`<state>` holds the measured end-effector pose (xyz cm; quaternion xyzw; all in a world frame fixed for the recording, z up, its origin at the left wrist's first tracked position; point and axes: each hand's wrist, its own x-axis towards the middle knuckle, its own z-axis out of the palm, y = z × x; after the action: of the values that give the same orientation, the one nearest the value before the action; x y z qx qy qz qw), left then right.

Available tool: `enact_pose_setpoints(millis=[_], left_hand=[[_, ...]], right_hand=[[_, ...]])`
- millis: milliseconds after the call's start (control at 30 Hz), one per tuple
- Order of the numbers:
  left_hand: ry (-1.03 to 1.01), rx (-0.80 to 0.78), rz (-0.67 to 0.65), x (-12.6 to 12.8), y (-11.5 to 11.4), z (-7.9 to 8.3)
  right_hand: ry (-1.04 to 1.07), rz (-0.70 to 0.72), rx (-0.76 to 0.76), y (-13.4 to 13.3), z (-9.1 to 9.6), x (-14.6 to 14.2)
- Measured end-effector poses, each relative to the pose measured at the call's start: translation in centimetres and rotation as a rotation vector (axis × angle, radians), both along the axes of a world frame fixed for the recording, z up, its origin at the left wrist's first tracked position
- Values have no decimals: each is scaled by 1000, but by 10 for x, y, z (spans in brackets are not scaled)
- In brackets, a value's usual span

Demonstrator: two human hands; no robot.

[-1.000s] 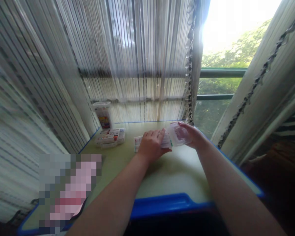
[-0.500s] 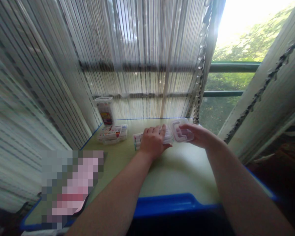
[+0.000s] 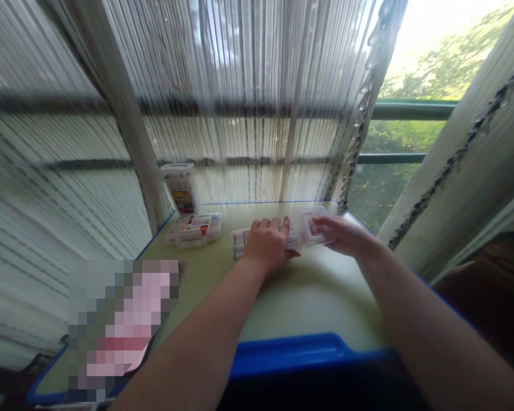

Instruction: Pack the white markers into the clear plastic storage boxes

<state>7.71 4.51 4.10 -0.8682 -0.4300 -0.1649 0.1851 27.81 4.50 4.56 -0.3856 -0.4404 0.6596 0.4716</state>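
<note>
My left hand point(image 3: 267, 245) lies palm down over a clear plastic marker case point(image 3: 241, 242) on the pale green table point(image 3: 308, 302), fingers curled over its top. My right hand point(image 3: 342, 235) holds the case's clear lid point(image 3: 310, 229) at the case's right end, fingers bent around it. The lid lies low, close against the case. Coloured marker ends show at the case's left end.
A second flat marker case point(image 3: 193, 228) lies at the back left, with an upright clear box point(image 3: 180, 187) behind it. Striped sheer curtains point(image 3: 248, 103) hang around the table. A blue rim point(image 3: 291, 353) edges the near side. A blurred-out patch point(image 3: 120, 325) covers the near left.
My right hand has lowered the lid from a raised tilt down against the case's right end. My left hand stays on the case. The camera has shifted slightly.
</note>
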Motion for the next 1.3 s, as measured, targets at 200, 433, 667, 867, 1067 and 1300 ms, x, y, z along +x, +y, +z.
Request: enact_pose_setpoints(millis=[200, 433, 667, 867, 1067, 1300], left_hand=[[24, -67, -59, 5, -6, 1], [12, -81, -72, 17, -21, 3], [25, -29, -86, 22, -26, 1], [0, 22, -32, 30, -35, -2], [-31, 20, -25, 34, -40, -5], [-17, 16, -9, 32, -39, -5]], right_hand=[[-108, -209, 45, -20, -8, -3], [-335, -419, 262, -39, -5, -5], [-403, -344, 304, -45, 7, 8], [-712, -509, 407, -59, 21, 1], [-500, -300, 377, -66, 28, 4], [-358, -281, 303, -63, 18, 2]])
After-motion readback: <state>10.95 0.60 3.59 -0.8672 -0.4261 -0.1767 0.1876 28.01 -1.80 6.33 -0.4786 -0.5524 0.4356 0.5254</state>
